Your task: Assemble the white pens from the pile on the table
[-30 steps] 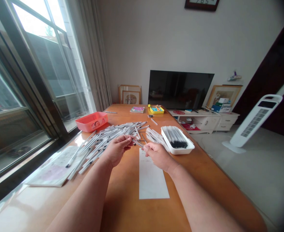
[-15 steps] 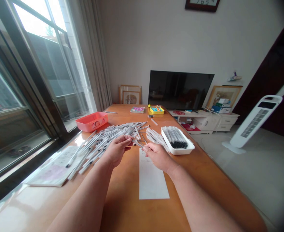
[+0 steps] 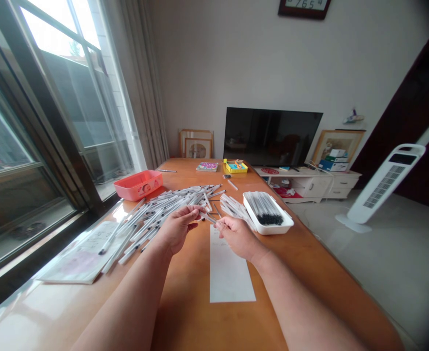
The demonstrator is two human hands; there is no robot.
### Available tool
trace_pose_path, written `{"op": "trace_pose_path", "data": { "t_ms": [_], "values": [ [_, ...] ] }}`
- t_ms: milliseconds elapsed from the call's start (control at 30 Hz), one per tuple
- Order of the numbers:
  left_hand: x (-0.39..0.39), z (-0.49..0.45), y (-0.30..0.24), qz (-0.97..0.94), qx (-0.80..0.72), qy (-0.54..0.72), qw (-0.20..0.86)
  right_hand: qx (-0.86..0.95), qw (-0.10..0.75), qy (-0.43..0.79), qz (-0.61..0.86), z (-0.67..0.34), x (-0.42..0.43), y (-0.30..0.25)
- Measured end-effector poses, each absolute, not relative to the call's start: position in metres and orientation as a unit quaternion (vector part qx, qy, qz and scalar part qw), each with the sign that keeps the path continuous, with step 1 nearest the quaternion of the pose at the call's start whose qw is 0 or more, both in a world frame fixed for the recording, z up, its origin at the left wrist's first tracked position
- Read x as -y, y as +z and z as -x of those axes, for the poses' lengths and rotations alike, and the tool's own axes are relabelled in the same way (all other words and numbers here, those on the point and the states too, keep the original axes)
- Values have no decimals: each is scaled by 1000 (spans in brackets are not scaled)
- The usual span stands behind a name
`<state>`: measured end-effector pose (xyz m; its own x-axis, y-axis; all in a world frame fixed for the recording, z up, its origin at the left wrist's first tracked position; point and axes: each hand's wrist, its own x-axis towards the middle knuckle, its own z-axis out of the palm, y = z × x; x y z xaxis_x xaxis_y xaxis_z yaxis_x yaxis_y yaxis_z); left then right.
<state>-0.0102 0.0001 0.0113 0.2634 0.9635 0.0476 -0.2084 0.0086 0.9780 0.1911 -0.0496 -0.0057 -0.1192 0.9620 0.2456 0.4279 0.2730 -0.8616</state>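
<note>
A slim pen (image 3: 207,217) spans the gap between my hands. My left hand (image 3: 180,227) pinches its far end between thumb and fingers, and my right hand (image 3: 237,235) pinches the near end. Beneath them lies a white sheet of paper (image 3: 232,278) with faint writing near its top. A heap of white pens (image 3: 163,207) with dark tips spreads behind and left of my left hand. Right of my right hand are a small pile of pale pen tubes (image 3: 234,207) and a white box (image 3: 275,229) holding rows of clear, black-ended pens (image 3: 263,204).
A red plastic basket (image 3: 138,186) stands at the table's left edge, a notebook (image 3: 79,261) nearer me. Farther back lie a colourful booklet (image 3: 207,166) and a yellow box (image 3: 236,168). A tower fan (image 3: 386,187) stands on the floor at right.
Almost nothing differs. Both hands keep their pinch on the pen, which shows only a very slight shift between them.
</note>
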Motion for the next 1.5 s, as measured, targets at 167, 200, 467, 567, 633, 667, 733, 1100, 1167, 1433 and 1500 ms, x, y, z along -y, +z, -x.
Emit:
{"op": "trace_pose_path", "data": {
  "t_ms": [167, 200, 467, 567, 633, 667, 733, 1100, 1167, 1433, 1500],
  "values": [
    [1, 9, 10, -464, -390, 499, 620, 687, 422, 295, 512, -191, 51, -4],
    [1, 9, 9, -459, -403, 501, 613, 690, 421, 291, 512, -190, 51, -4],
    [-4, 10, 7, -491, -374, 491, 614, 689, 417, 291, 515, -191, 52, -5],
    [-2, 9, 10, -487, -346, 491, 634, 686, 420, 299, 513, -191, 52, -4],
    [0, 8, 11, -469, -357, 500, 635, 687, 421, 297, 512, -190, 52, -4],
    [1, 7, 11, -459, -369, 505, 631, 689, 419, 295, 513, -190, 52, -3],
    [1, 6, 10, -447, -391, 508, 623, 691, 416, 291, 515, -189, 52, -3],
    [1, 8, 15, -472, -313, 490, 662, 675, 428, 321, 507, -189, 53, 0],
    [3, 7, 15, -455, -332, 500, 658, 679, 427, 315, 507, -189, 53, 0],
    [0, 5, 8, -454, -392, 513, 614, 683, 419, 307, 514, -188, 53, -1],
    [-1, 5, 8, -462, -372, 521, 614, 678, 425, 318, 508, -188, 54, 0]
  ]
}}
